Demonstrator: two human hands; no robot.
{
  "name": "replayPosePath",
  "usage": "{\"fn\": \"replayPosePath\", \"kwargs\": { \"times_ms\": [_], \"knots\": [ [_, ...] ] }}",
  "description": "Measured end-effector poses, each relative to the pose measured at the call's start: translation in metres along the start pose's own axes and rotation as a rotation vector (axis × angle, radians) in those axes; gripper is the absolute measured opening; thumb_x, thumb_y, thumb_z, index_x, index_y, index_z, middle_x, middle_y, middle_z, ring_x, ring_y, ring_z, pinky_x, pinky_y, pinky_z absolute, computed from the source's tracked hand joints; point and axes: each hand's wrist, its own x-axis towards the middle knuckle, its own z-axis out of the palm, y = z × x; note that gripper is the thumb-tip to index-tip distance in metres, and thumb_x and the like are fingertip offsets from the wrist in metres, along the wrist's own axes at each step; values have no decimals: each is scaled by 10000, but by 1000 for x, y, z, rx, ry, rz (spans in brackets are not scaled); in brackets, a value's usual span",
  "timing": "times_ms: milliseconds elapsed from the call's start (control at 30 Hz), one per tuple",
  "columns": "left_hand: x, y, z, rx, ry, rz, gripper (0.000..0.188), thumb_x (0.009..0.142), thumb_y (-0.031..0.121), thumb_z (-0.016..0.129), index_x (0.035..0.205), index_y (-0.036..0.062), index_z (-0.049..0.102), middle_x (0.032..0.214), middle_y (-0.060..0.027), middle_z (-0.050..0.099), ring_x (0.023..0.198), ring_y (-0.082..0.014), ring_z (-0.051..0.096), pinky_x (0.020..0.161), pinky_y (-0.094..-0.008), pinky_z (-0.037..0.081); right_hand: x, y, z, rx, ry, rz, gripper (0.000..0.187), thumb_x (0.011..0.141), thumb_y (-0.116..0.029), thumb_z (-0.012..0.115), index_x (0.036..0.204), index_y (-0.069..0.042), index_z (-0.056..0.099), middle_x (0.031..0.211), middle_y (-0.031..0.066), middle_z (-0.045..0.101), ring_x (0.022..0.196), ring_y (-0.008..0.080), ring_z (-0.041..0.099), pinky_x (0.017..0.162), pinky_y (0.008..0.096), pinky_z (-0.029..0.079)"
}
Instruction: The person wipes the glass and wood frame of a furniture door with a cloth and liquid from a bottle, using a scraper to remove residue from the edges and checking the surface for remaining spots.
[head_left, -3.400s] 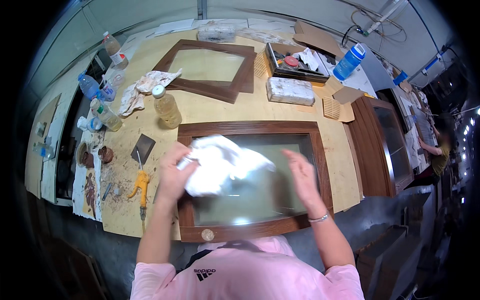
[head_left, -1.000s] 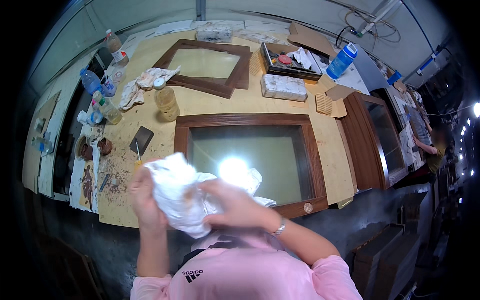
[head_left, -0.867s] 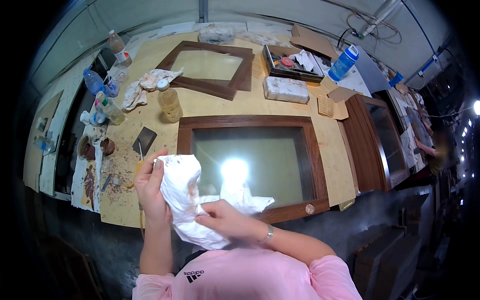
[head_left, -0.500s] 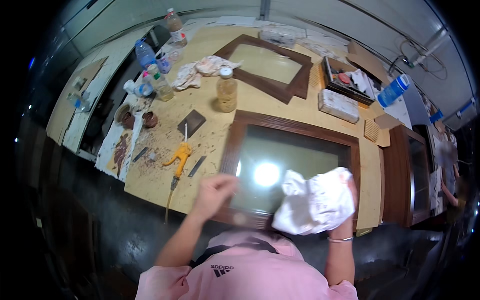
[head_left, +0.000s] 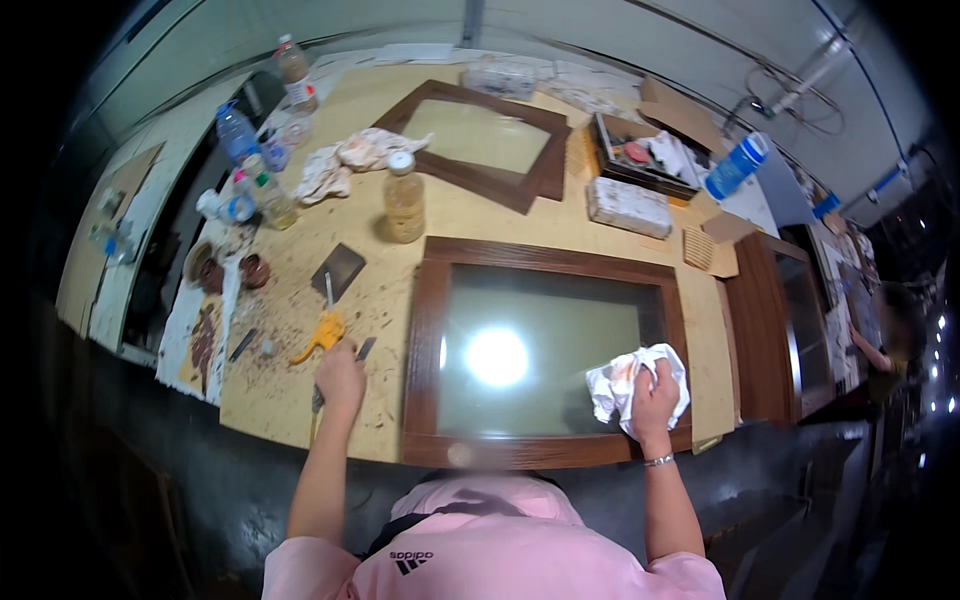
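cloth [head_left: 607, 388], white and crumpled with reddish stains, sits bunched in our right hand [head_left: 655, 400], whose fingers bend over it and hold it at the lower right corner of the glass pane [head_left: 560, 335]. that pane is set in a dark brown wooden frame [head_left: 425, 350], lying flat along the near edge of our pale worktable [head_left: 570, 222], and a bright round glare shows on the glass. our left hand [head_left: 342, 378] is well apart from the cloth, at the lower end of an orange air gun [head_left: 325, 330] — its fingers look curled, but they are partly hidden, so we cannot tell whether they have closed on it. a dark strip [head_left: 366, 349] lies just beside that hand, and a dark square sheet [head_left: 338, 271] lies beyond the gun. farther off we see a capped bottle of yellowish liquid [head_left: 405, 208] standing upright, a stained rag [head_left: 325, 172] near it — and, to the right, a pale block [head_left: 630, 208] in front of an open box [head_left: 605, 145].
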Motion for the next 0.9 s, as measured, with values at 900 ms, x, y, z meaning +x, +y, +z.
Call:
{"fn": "replayPosePath", "kwargs": {
  "times_ms": [900],
  "knots": [
    [-20,186,-23,-306,184,504,220,743,-72,661,937,14,721,802,-145,595,725,-346,632,643,-425,501,3,-8,-3,-5,-63,-17,94,824,-70,583,785,-20,514,668,192,529,611,406,547,565,485,415]
  ]
}}
